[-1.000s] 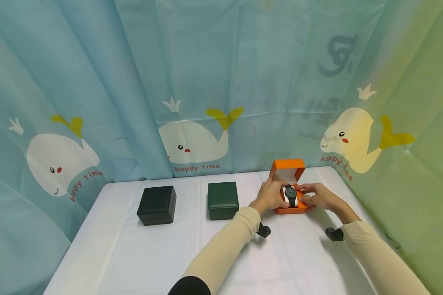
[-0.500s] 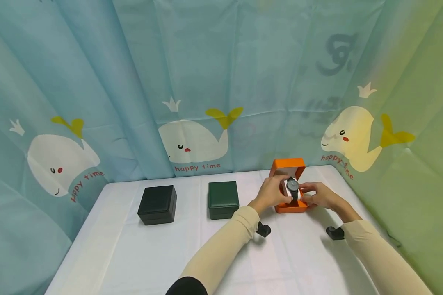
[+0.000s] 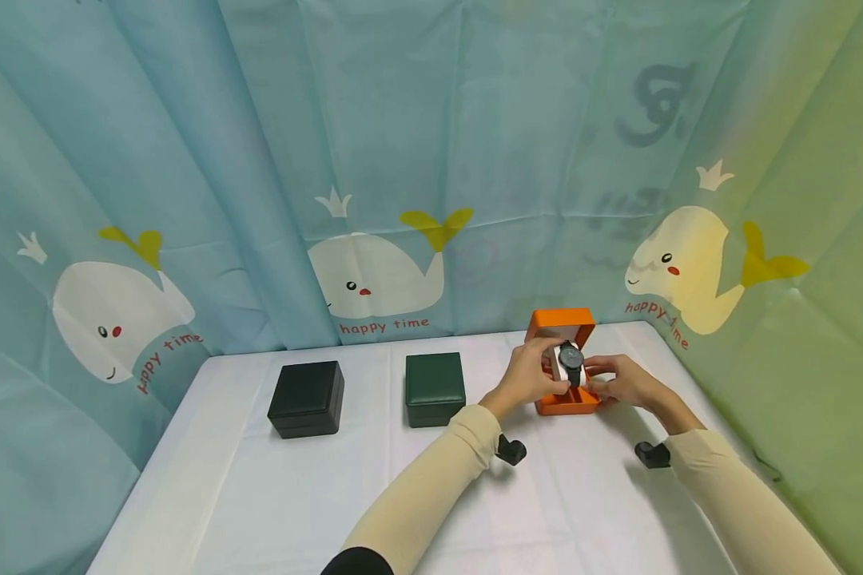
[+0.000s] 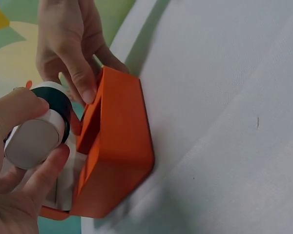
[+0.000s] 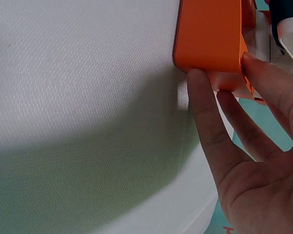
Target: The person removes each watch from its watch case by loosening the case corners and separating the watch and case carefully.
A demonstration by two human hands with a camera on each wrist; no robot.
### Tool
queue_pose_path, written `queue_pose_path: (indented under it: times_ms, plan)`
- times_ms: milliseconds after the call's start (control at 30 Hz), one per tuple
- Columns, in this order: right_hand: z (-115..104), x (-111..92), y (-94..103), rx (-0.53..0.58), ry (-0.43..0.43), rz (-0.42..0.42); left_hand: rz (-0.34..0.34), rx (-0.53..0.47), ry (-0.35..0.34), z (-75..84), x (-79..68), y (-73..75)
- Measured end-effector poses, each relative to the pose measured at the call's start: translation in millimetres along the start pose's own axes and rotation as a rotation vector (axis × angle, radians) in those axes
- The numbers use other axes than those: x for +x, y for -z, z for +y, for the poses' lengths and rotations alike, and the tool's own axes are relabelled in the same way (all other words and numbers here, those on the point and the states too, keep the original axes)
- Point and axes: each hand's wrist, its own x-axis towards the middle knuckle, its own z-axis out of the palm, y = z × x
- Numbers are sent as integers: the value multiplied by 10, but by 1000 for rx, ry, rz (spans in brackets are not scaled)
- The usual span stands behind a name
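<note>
Watch on white cushion, just right of left hand, the nearer one, thumb and fingers pinching cushion's left end. Strap runs front to back. Cushion at open mouth of orange box, near side of raised lid. Right hand opposite, part-closed, gripping box's right wall
</note>
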Motion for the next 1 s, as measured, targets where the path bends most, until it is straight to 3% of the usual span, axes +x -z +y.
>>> queue_pose_path:
  times_ms: [233,300,1000]
  plan:
    - [-7,-1,10,-7,-5,-6,16,-287,116,-11,-82,-5]
    - [-8,-1,10,0,-2,-2,24,-330,150,-16,-100,-11]
    - [-3,-13,15,8,-19,-33,9,-377,154,-56,-195,25]
